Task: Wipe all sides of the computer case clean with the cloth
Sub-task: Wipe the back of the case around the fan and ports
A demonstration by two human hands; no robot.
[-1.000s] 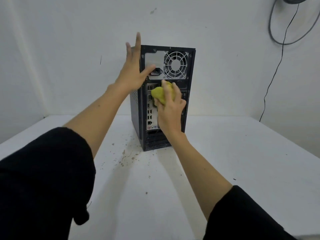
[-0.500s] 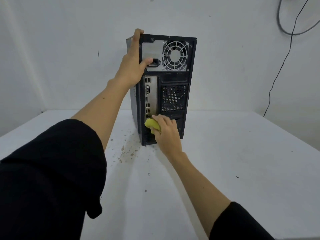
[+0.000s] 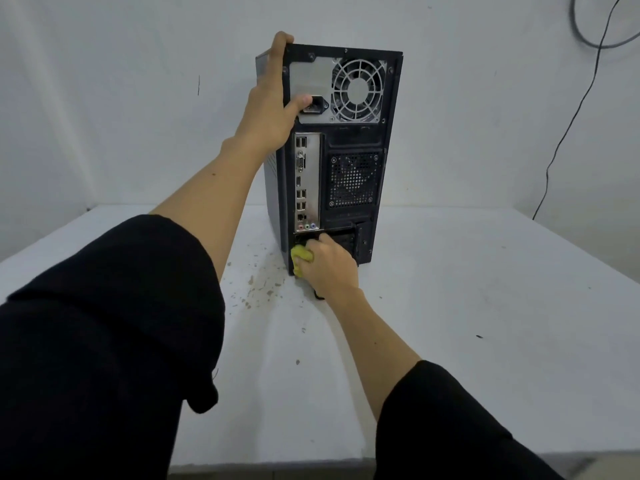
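Note:
A black computer case stands upright on the white table, its rear panel with fan grille and ports facing me. My left hand grips the case's upper left rear edge, fingers over the top corner and thumb across the back panel by the power socket. My right hand holds a bunched yellow cloth and presses it against the bottom left of the rear panel, just above the tabletop.
Small brown specks of dirt lie scattered on the table to the left of the case's base. A black cable hangs down the wall at the right. White walls close in behind and to the left.
My right hand has swept the cloth down the rear panel from its middle to its bottom. My left hand, first flat with fingers raised beside the case, now grips the top corner.

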